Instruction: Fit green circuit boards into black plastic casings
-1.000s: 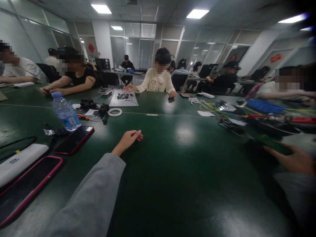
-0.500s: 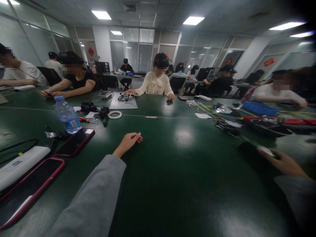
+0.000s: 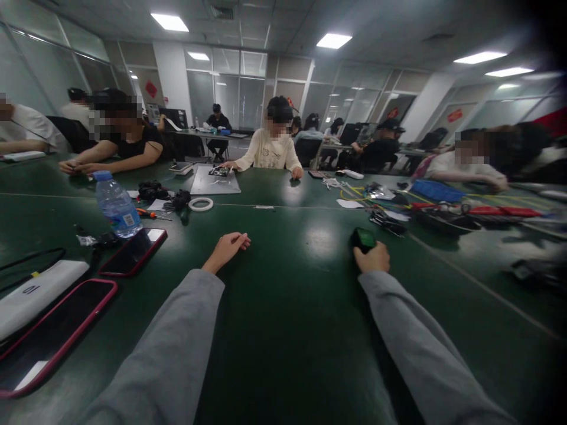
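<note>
My left hand (image 3: 229, 248) rests on the green table (image 3: 292, 330) with its fingers loosely curled together, and nothing shows in it. To the right, my right hand (image 3: 372, 257) grips a small black boxy device (image 3: 364, 238) with a glossy, greenish top face. The thumb lies along its near side, and the fingers wrap its right side, partly hidden. The device is at or just above the tabletop; I cannot tell which.
At left are a water bottle (image 3: 116, 205), a red-edged phone (image 3: 135, 252), a larger pink-cased phone (image 3: 57, 336) and a white power bank (image 3: 39, 298). Tape (image 3: 201, 204), an orange-handled tool (image 3: 150, 213), cables and a blue tray (image 3: 436, 190) lie farther off. A person (image 3: 274, 144) sits opposite.
My right hand has come in from the far right toward the middle, carrying the black device. My left hand stays about where it was. The view has turned slightly right.
</note>
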The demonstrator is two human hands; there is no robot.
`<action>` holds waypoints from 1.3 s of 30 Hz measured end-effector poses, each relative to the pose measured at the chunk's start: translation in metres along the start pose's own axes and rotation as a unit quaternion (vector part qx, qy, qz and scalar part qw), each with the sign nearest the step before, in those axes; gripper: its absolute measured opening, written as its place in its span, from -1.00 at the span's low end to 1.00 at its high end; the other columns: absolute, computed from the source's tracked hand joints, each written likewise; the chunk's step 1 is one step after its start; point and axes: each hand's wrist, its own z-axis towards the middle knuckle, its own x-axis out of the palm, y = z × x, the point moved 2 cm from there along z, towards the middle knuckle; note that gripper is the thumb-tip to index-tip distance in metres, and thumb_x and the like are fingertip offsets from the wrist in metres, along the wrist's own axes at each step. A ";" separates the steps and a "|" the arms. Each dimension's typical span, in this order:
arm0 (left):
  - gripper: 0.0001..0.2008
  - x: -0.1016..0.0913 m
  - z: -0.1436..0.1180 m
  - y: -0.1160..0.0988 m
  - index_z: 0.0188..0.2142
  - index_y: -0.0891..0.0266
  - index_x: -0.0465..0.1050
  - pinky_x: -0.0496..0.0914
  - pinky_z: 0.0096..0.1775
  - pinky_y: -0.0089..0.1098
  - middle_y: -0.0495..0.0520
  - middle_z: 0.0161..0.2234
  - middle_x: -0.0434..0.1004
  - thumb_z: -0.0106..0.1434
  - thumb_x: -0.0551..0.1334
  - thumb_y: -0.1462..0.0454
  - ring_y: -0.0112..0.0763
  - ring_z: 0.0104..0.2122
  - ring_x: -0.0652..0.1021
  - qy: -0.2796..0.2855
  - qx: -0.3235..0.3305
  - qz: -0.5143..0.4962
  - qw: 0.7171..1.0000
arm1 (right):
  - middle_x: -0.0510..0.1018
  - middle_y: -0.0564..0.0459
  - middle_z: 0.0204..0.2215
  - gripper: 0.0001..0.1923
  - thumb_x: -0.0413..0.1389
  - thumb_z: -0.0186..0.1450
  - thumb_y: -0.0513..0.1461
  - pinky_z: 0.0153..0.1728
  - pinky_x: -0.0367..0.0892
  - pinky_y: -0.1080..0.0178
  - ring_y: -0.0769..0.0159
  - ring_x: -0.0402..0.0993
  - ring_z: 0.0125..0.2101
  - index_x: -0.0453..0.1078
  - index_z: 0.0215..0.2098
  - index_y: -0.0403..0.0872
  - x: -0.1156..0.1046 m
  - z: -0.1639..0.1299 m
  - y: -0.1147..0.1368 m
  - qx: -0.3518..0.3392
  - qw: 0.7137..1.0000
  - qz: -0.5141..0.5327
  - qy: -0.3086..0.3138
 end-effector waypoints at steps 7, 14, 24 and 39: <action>-0.60 -0.005 0.000 0.007 -0.05 0.25 0.45 0.40 -0.06 -0.28 0.17 -0.08 0.54 0.23 0.18 0.05 -0.32 -0.15 0.55 -0.080 0.031 -0.012 0.996 | 0.33 -0.13 0.10 -0.35 0.14 0.24 -0.08 0.05 0.29 0.08 0.13 0.32 0.06 0.08 0.23 -0.09 0.070 -0.085 0.139 -0.307 0.929 0.097 0.183; -0.61 -0.004 0.000 0.002 -0.09 0.25 0.50 0.37 0.00 -0.28 0.14 -0.09 0.56 0.24 0.16 0.05 -0.29 -0.10 0.53 -0.048 0.022 0.009 0.999 | 0.27 -0.08 0.14 -0.31 0.12 0.27 0.01 0.05 0.26 -0.02 0.09 0.25 0.10 0.00 0.26 0.00 0.061 -0.106 0.164 -0.393 0.875 0.132 0.249; -0.53 -0.001 -0.001 -0.001 -0.07 0.23 0.49 0.37 -0.03 -0.26 0.16 -0.08 0.54 0.18 0.20 -0.03 -0.26 -0.10 0.52 -0.022 0.000 0.021 1.000 | 0.30 -0.06 0.09 -0.36 0.16 0.24 0.01 0.00 0.29 0.00 0.11 0.28 0.04 0.07 0.19 0.02 0.062 -0.102 0.162 -0.381 0.878 0.143 0.251; -0.48 0.001 -0.003 0.007 -0.04 0.25 0.44 0.37 0.01 -0.16 0.21 -0.06 0.52 0.10 0.29 -0.01 -0.20 -0.09 0.53 -0.044 0.031 0.044 0.998 | 0.31 -0.07 0.01 -0.44 0.11 0.20 -0.27 0.03 0.31 0.06 0.15 0.30 0.01 0.08 0.15 -0.04 0.044 -0.107 0.167 -0.417 0.875 0.150 0.194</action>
